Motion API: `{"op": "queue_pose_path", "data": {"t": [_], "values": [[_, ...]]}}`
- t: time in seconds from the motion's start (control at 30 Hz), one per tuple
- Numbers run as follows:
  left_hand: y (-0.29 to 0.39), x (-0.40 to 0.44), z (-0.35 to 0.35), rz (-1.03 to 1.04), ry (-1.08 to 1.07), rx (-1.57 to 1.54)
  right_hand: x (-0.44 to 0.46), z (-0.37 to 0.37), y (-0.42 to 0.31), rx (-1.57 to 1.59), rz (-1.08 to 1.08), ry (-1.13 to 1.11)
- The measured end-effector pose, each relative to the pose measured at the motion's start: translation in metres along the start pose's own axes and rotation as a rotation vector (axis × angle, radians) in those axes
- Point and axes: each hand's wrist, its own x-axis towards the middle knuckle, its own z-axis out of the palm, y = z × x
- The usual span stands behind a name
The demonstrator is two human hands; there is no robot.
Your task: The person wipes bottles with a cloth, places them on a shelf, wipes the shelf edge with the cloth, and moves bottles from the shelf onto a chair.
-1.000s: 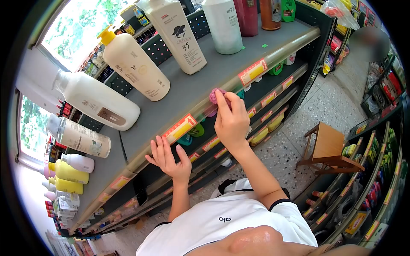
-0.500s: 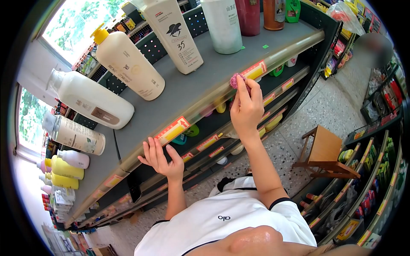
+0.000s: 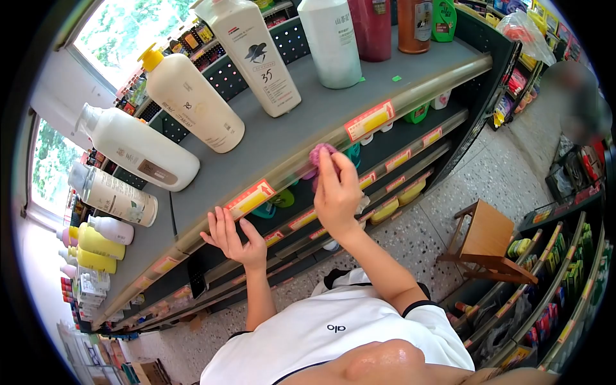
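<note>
My right hand (image 3: 338, 197) pinches a bunched pink-purple cloth (image 3: 322, 153) against the clear label strip (image 3: 289, 168) along the shelf's front edge. Part of the cloth hangs behind my fingers. Further left, my left hand (image 3: 236, 242) rests at the same edge with its fingers stretched out and nothing in them, just below a red and yellow price label (image 3: 251, 199). Another price label (image 3: 370, 122) sits on the strip to the right of the cloth.
Tall pump bottles stand on the grey top shelf (image 3: 263, 138), among them a cream bottle with a yellow cap (image 3: 196, 102) and a white bottle (image 3: 138, 147). Lower shelves hold more goods. A wooden stool (image 3: 484, 239) stands on the speckled floor at right. A blurred person (image 3: 575, 102) is in the aisle.
My right hand has moved left and down along the shelf edge with the cloth, away from the right price label. My left hand stays at about the same place on the edge.
</note>
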Motion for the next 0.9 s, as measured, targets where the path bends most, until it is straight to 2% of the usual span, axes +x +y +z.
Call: {"op": "queue_pose_path", "data": {"t": [0.23, 0.43, 0.7, 0.9], "values": [[0.004, 0.0, 0.002, -0.009, 0.024, 0.023, -0.005, -0.003, 0.004, 0.075, -0.091, -0.055], [0.001, -0.003, 0.004, 0.008, 0.048, 0.05, 0.004, -0.009, 0.029, 0.009, -0.201, -0.049], [0.005, 0.0, 0.003, 0.003, 0.051, 0.063, 0.022, -0.014, 0.071, -0.069, -0.152, 0.054], [0.007, 0.001, 0.002, -0.018, 0.046, 0.068, 0.03, -0.021, 0.083, -0.027, -0.085, 0.035]]}}
